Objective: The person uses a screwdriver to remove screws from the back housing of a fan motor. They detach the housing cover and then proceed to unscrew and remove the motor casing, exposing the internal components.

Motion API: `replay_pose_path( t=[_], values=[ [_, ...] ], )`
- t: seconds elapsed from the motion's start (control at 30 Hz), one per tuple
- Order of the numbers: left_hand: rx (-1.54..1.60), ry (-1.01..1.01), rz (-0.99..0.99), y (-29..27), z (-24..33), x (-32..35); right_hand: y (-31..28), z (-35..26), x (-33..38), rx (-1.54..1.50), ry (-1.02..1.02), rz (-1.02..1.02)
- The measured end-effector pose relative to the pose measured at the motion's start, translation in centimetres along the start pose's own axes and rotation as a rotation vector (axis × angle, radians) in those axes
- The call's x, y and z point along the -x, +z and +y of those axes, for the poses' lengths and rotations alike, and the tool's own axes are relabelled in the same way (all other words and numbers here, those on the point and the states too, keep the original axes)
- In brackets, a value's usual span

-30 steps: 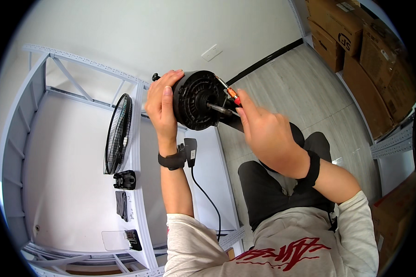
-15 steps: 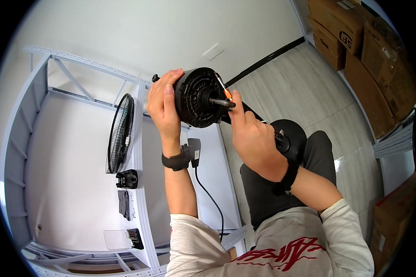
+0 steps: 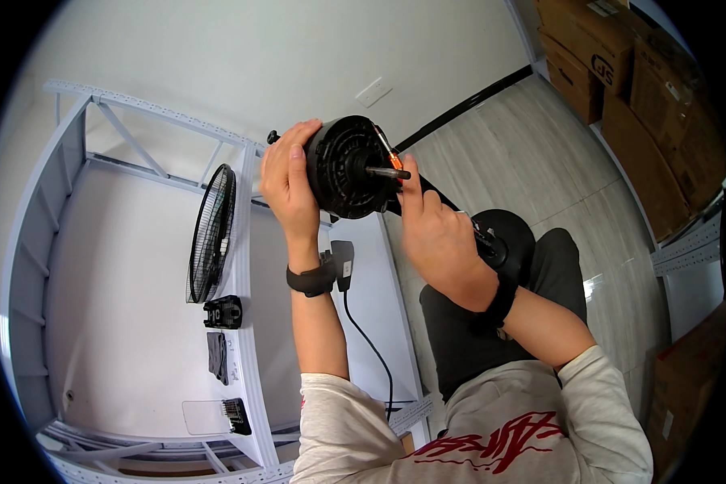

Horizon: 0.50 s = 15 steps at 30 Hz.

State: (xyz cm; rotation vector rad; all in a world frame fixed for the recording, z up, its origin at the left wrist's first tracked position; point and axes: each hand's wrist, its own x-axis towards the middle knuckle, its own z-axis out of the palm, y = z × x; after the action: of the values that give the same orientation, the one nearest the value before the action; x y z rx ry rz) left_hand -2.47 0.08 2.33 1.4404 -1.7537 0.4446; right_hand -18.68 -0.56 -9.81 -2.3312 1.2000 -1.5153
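We see two hands at work on one round black fan motor housing (image 3: 351, 165), held up in the middle of the view above the white table top (image 3: 121, 323).

The left hand (image 3: 286, 181) is curled around the left side of the housing, thumb toward us and fingers wrapped over the far rim, so it grips the body firmly. One metal shaft (image 3: 389, 173) sticks out of the housing's middle toward the right.

The right hand (image 3: 436, 234) is closed around one orange-handled screwdriver (image 3: 387, 149), its fingers pressed together on the handle and the index finger stretched up along it; the tool's tip lies against the face of the housing just above the shaft. Each wrist carries one black band.

One black power cord (image 3: 363, 331) hangs from near the left wrist down along the table's right edge. To the left, one black wire fan grille (image 3: 211, 232) stands on edge on the table. Nearer to us lie three small dark parts in a row: a black plastic clip (image 3: 223, 311), a flat dark piece (image 3: 217, 355), and a small clear bag with dark contents (image 3: 216, 416). At the far right we count several brown cardboard boxes (image 3: 621, 73).
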Motion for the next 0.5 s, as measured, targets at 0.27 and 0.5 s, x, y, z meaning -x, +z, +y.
replay_pose_path(
  t=[0.27,0.5],
  values=[
    [0.032,-0.023,0.007,0.1,-0.3,-0.2,-1.0,0.9,-0.1,-0.057,-0.009,-0.030],
    [0.078,0.012,0.077,0.2,-0.1,-0.2,-2.9,3.5,0.3,-0.323,0.070,-0.039]
  ],
)
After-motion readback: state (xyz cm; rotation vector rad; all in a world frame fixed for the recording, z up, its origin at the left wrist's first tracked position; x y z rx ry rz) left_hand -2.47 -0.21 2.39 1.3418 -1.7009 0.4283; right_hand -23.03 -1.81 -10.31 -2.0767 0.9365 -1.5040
